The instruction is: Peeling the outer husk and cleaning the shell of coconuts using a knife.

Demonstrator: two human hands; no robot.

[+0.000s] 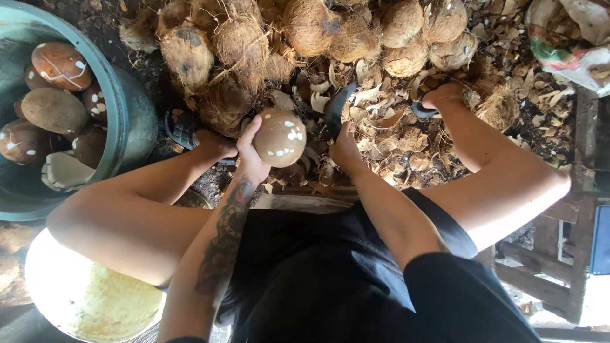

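Observation:
My left hand (249,152) grips a round brown peeled coconut (279,137) with white nicks, held over a heap of shell scraps. My right hand (346,149) is closed around the handle of a dark curved knife (337,108), its blade pointing up beside the coconut. Both forearms reach out from my lap; my knees spread to either side and my feet (438,98) rest among the scraps.
A green tub (121,108) at left holds several peeled coconuts. A pile of hairy unpeeled coconuts (305,32) lies ahead. A pale round basin (89,298) sits lower left. Wooden framing (572,209) stands at right, a sack (572,38) top right.

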